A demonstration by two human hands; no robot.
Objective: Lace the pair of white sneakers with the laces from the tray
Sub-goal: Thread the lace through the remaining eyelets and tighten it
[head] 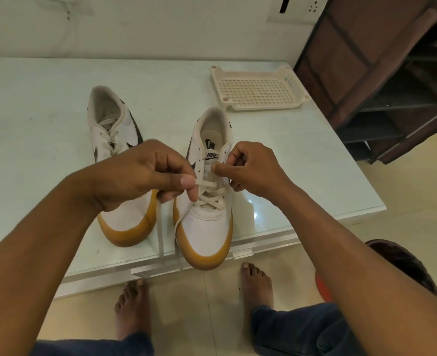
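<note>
Left hand (pixel 145 176) pinches the cream flat lace (pixel 208 185) between curled thumb and forefinger; right hand (pixel 253 170), curled, pinches it by the eyelets. Under both sits the half-laced white gum-soled sneaker (pixel 207 227); its laced twin (pixel 128 217) lies beyond the left knuckles, the perforated cream plastic tray (pixel 258 91) well beyond the right.
</note>
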